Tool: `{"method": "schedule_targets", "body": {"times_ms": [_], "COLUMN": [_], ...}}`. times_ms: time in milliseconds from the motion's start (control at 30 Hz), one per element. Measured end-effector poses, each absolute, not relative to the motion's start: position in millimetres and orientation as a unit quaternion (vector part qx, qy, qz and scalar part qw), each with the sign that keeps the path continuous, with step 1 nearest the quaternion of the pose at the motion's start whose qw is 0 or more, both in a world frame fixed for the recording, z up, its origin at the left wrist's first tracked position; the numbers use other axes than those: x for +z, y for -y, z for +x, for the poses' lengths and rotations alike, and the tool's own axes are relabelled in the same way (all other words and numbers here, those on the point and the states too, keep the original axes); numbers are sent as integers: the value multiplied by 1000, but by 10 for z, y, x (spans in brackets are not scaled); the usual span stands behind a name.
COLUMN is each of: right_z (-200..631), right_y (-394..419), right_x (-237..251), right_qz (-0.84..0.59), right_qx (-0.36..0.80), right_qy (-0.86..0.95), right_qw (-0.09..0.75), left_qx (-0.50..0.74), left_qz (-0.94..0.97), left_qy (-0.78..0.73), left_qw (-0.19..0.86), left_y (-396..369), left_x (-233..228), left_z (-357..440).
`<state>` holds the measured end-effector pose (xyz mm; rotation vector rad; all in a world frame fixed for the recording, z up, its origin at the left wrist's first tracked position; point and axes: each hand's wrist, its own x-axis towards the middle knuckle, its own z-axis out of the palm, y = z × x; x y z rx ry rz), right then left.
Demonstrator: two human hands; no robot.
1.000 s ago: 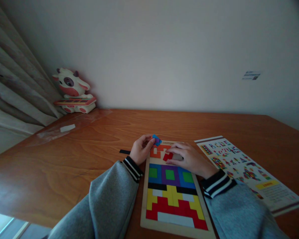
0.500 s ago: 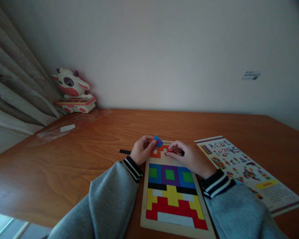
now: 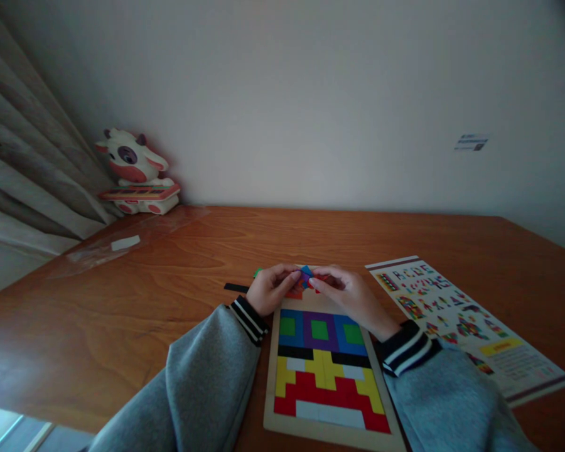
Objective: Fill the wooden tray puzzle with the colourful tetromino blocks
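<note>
Left of the wooden board [image 3: 329, 432], a black strip [image 3: 236, 287] is lying flat on the table [image 3: 160, 307], and a green piece [image 3: 257, 272] is showing just beyond your left hand [image 3: 270, 290], which is hiding most of it. Your left thumb and fingers are pinching a blue piece [image 3: 306, 270] and a purple piece [image 3: 304, 277] above the board's far end. Below, the board is running lengthwise from near to far. Its near and middle rows are holding closely laid fitted pieces [image 3: 320, 329] in several colours; this portion appears done. Beyond them, pale wood is showing and an orange piece [image 3: 294, 295] is lying partly under your hands; the far portion appears only partly laid, though your fingers are covering much of it. Your right hand [image 3: 353, 296] is meeting the left, its thumb and fingertips apparently pinching a red piece [image 3: 311, 284], mostly hidden. Whether the red and purple pieces are touching, you cannot tell. Farther right, a printed sheet [image 3: 513, 370] is lying flat.

Compared with the frame half a second ago, your right hand is now sitting farther left, against your left fingertips instead of apart from them. The green piece is newly showing; the near and middle rows are remaining unchanged.
</note>
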<state>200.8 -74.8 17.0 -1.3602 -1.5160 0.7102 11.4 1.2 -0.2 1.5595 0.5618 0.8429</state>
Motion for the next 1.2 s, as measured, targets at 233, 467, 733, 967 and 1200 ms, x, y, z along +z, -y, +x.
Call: {"method": "schedule_targets", "body": {"times_ms": [233,467,733,967,1200], "right_z": [2014,2238,2668,2724,2516], "right_y": [733,675,679,703,724], "right_x": [184,138,24,-50,74], "right_qz": [-557,-599,-759,-788,-671], "right_qx": [300,262,41,-25,-96], "right_qy": [577,508,542,576,693], "right_qw": [517,560,358,216,245], "left_qx": [383,443,472,460,453], "left_qz": [667,640,618,622,635], "left_qy": [-235,-293,-331,-331,-333], "left_qw": [594,555,535,540,530], "left_y": [-15,-87,-144,-130,-139], "left_x": [17,31,-18,13,1], "left_z": [124,123,100,100,104]}}
